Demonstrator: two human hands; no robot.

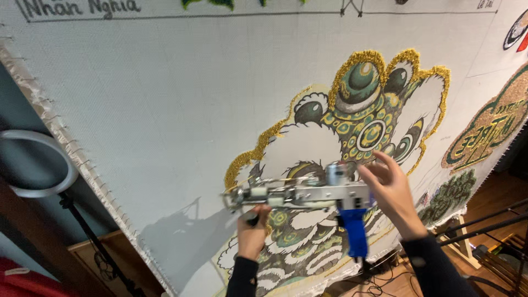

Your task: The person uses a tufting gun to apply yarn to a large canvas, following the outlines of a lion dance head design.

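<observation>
A silver tufting gun (300, 192) with a blue rear grip (355, 234) is held up against a stretched white cloth (165, 110). My left hand (252, 234) is closed around the dark front handle under the gun. Just behind the gun's body, my right hand (391, 192) has its fingers spread and is off the blue grip. The gun's tip points left, near the gold edge of a tufted lion-head design (366, 113) in white, green and gold. Both arms wear dark sleeves.
A ring light (33, 165) on a black stand is at the left, beside the frame's nailed edge (82, 165). More tufted patches (487, 129) fill the cloth's right side. Cables (379, 286) lie on the wooden floor below, with dark bars (484, 225) at the right.
</observation>
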